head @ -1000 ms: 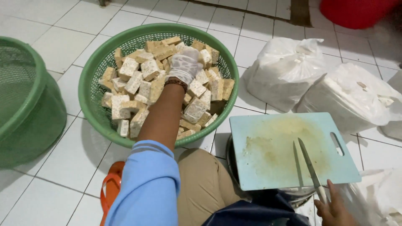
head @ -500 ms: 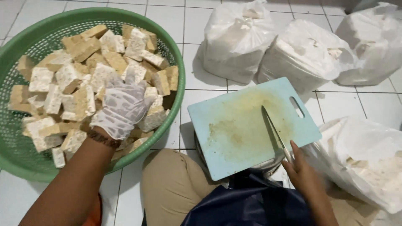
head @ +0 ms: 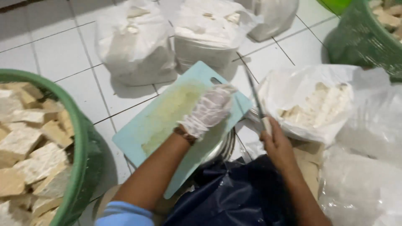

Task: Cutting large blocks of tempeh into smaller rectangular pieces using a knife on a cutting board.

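My left hand [head: 208, 110], in a thin clear glove, hovers over the light blue cutting board [head: 159, 121] with fingers loosely spread and nothing in it. The board carries a pale yellow smear and rests on a metal bowl [head: 226, 146]. My right hand [head: 275, 142] grips a knife [head: 256, 100] by its pale handle, blade pointing away, just right of the board. An open plastic bag of pale blocks [head: 318, 104] lies right beside the knife.
A green basket [head: 81, 142] full of cut tan cubes stands at the left. Several tied white plastic bags [head: 134, 42] sit behind the board on the white tiled floor. Another green basket [head: 364, 37] is at the top right. A dark apron [head: 234, 196] covers my lap.
My left hand left the cubes in the green basket and came over the cutting board. The view swung right. The right hand keeps the knife, now beside the open bag.
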